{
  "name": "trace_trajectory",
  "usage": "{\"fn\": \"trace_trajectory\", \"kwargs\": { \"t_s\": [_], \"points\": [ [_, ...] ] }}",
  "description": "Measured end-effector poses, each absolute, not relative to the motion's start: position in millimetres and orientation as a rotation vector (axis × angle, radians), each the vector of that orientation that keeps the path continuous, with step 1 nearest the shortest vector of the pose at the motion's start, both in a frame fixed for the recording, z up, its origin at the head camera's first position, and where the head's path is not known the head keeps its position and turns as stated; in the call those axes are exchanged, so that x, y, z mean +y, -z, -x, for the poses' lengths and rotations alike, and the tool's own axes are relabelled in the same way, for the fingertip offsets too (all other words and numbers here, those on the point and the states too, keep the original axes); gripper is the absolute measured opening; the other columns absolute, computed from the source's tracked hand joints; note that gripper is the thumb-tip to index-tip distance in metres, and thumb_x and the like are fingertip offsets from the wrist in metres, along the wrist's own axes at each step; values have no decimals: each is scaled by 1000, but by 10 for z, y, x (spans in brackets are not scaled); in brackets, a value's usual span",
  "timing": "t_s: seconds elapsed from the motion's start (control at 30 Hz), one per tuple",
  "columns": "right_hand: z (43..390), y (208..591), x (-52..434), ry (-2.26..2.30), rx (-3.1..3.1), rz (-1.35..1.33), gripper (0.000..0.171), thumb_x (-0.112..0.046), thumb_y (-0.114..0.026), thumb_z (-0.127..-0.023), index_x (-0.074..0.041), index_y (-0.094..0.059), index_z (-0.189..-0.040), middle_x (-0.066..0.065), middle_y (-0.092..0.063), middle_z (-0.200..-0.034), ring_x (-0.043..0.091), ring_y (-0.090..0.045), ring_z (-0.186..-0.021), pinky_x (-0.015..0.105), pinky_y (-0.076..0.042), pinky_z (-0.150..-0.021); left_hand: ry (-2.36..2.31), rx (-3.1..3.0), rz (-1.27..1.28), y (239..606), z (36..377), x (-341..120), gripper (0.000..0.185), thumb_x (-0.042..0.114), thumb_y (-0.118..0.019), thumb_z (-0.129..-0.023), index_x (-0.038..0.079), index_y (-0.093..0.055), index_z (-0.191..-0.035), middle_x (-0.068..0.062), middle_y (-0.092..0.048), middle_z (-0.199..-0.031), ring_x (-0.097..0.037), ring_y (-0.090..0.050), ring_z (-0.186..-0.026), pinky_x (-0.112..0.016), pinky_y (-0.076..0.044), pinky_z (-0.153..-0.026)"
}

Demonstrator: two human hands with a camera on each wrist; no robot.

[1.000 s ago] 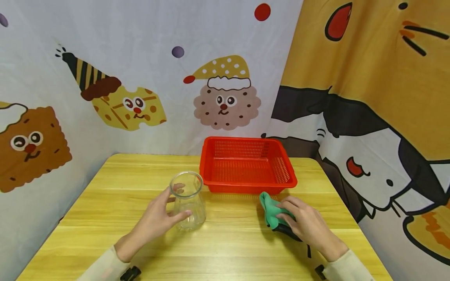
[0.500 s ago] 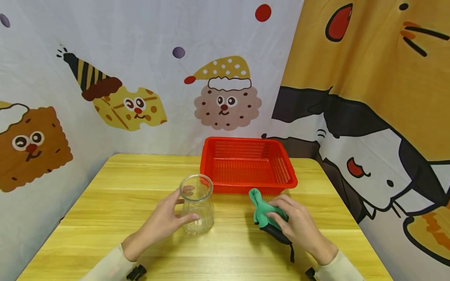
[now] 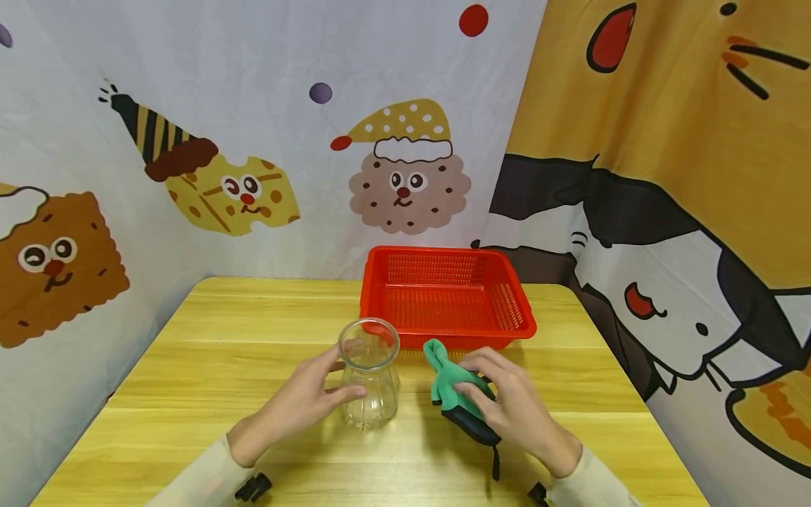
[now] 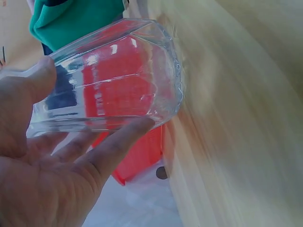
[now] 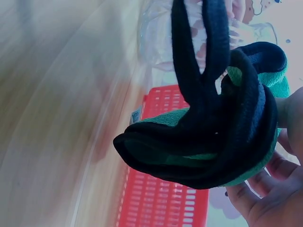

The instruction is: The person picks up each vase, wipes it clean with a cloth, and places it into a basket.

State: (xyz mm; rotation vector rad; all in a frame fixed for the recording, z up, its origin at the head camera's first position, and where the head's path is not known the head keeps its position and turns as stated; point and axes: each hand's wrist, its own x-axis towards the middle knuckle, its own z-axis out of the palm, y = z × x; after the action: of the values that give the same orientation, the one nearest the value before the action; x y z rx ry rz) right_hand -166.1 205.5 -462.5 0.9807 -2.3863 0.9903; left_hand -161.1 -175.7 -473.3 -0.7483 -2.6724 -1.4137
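Note:
A clear glass jar [image 3: 370, 377] stands upright on the yellow wooden table [image 3: 209, 366]. My left hand [image 3: 310, 398] grips its side, thumb in front and fingers behind; the left wrist view shows the jar [image 4: 113, 80] held between thumb and fingers. My right hand [image 3: 507, 401] holds a bunched green and black cloth [image 3: 453, 391] just right of the jar, low over the table. In the right wrist view the cloth [image 5: 213, 132] hangs folded from my fingers.
An empty red mesh basket [image 3: 446, 299] sits at the back of the table, just behind the jar and cloth. Printed cartoon curtains close in the table on the left, back and right.
Both hands have moved toward each other: the left hand slid the jar rightward, and the right hand carried the cloth leftward until it sits close beside the jar.

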Motion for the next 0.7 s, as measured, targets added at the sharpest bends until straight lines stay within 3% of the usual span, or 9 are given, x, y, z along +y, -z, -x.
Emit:
{"fn": "trace_trajectory", "kwargs": {
  "t_s": [0.13,0.3,0.57,0.7],
  "points": [
    [1655,4614,1987,-1025,-2398,-974,28,-5,-91,-102,-23,-82,-121,-8,-80,-126,7,-76,-105,21,-70,-84,1446,-2689,759,4710,1607,-1733,82,30,-89,-105,17,-51,-175,-16,-72,-162,-50,-73,-144,-61,-68,-114],
    [1646,4604,1909,-1048,-2414,-966,26,-7,-90,-103,-23,-81,-123,-8,-81,-131,7,-78,-109,24,-72,-84,1441,-2683,795,4680,1603,-1706,81,26,-88,-105,13,-51,-175,-17,-74,-159,-50,-73,-144,-68,-64,-118],
    [1648,4569,1765,-1142,-2450,-968,25,-10,-86,-107,-23,-77,-127,-3,-80,-142,12,-80,-116,29,-73,-84,1448,-2700,829,4684,1633,-1647,77,26,-87,-107,15,-51,-174,-13,-76,-158,-46,-73,-147,-61,-66,-118],
    [1654,4547,1689,-1174,-2449,-960,24,-12,-85,-108,-22,-77,-128,-1,-79,-144,14,-80,-118,29,-74,-86,1480,-2700,849,4677,1638,-1611,76,24,-85,-108,10,-51,-174,-17,-73,-160,-46,-70,-150,-60,-65,-119]
  ]
}}
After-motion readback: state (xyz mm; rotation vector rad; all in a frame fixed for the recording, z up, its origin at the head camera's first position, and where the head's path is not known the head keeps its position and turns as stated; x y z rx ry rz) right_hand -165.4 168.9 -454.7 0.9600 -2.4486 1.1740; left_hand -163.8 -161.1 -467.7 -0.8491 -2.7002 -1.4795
